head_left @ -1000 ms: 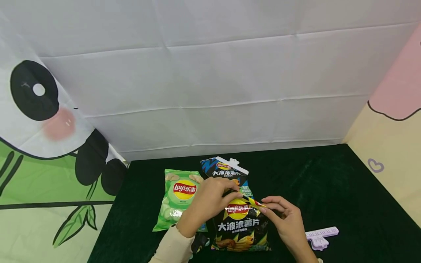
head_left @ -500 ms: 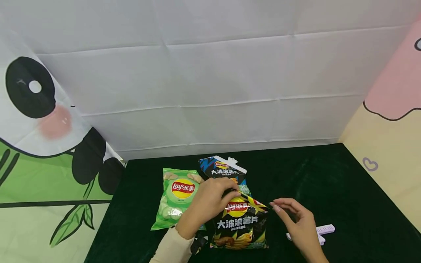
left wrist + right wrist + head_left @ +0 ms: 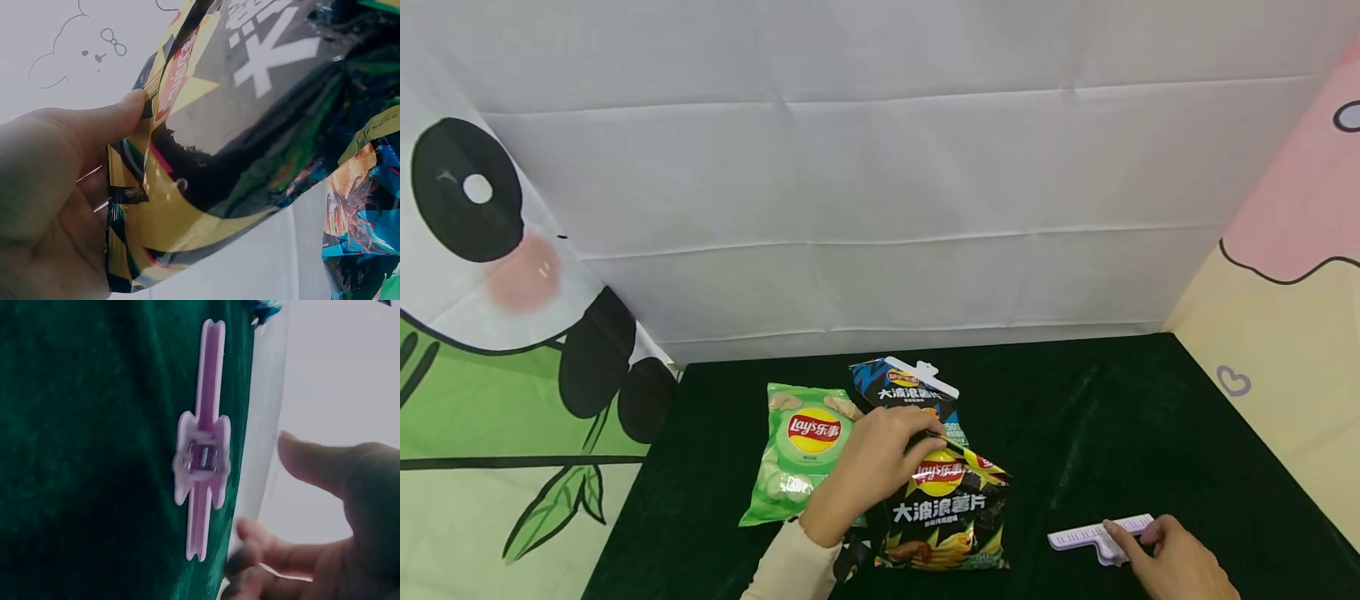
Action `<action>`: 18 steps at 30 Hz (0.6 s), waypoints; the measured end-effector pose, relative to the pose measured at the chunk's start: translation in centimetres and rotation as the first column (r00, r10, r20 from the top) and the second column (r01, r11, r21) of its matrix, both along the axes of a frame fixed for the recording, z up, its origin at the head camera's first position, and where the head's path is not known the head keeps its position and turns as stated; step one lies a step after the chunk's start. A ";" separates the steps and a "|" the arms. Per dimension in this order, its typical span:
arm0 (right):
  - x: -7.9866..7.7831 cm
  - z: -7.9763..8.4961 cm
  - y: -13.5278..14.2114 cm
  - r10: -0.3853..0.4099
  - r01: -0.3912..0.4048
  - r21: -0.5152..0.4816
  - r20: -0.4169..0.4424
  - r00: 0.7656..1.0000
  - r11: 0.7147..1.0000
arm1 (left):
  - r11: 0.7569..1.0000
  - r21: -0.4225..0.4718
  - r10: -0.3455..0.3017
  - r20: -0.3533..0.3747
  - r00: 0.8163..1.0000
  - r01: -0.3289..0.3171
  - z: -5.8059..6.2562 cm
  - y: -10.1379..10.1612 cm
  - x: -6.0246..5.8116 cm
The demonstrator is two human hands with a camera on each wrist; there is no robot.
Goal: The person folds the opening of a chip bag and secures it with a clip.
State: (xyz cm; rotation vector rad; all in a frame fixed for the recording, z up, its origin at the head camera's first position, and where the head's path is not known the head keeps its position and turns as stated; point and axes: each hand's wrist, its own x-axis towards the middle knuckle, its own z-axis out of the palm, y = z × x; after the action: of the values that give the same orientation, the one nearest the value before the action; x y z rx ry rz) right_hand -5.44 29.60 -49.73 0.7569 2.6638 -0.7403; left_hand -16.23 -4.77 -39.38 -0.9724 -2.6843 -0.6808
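My left hand [image 3: 883, 454] pinches the folded top edge of a black and yellow chip bag [image 3: 940, 521]. The left wrist view shows the thumb lying on the fold of this chip bag [image 3: 187, 231], with the fingers behind it. At the right of the table, my right hand [image 3: 1180, 558] is over the end of a pale purple bag clip [image 3: 1078, 536]. Its thumb and fingers are spread apart. In the right wrist view the bag clip [image 3: 203, 456] lies on the cloth, and the right hand [image 3: 319, 531] appears beside it with a gap between them.
A green chip bag [image 3: 805, 450] lies left of the black one, partly behind my left arm. Behind stands a blue and black chip bag [image 3: 898, 392] with a white clip [image 3: 925, 377] across its top. Dark green cloth [image 3: 1075, 417] covers the table; a white sheet [image 3: 880, 208] hangs behind.
My right hand has let go of the black chip bag's top corner and moved right and down to the purple clip. The left hand keeps its pinch on the fold.
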 end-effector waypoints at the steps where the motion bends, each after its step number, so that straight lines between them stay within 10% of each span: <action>1: 0.1 -0.3 0.2 0.022 -0.022 0.003 0.019 1.000 1.000 | 1.000 0.000 0.003 -0.004 1.000 -0.003 0.0 0.0 0.0; 18: -0.9 -1.7 0.2 0.084 -0.093 -0.165 -0.062 0.995 0.982 | 1.000 0.004 0.018 0.022 1.000 -0.018 0.2 0.0 0.2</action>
State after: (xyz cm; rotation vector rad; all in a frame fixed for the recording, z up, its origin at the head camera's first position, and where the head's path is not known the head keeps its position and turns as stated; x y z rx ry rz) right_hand -6.34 29.79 -51.43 0.5788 2.6223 -0.9601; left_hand -16.05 -4.81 -39.14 -0.9445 -2.7059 -0.6966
